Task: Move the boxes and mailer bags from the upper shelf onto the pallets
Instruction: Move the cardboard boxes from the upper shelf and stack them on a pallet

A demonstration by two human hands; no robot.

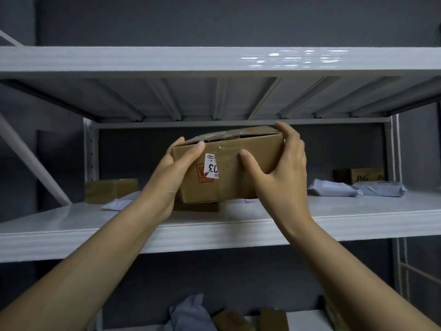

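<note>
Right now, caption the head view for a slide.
Left hand and right hand grip a cardboard box over the shelf.

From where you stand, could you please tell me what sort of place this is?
Most likely a parcel stockroom or small warehouse: metal shelving, a taped cardboard box with a shipping label gripped by the left hand and right hand, and mailer bags beside a P&G carton on it.
</note>
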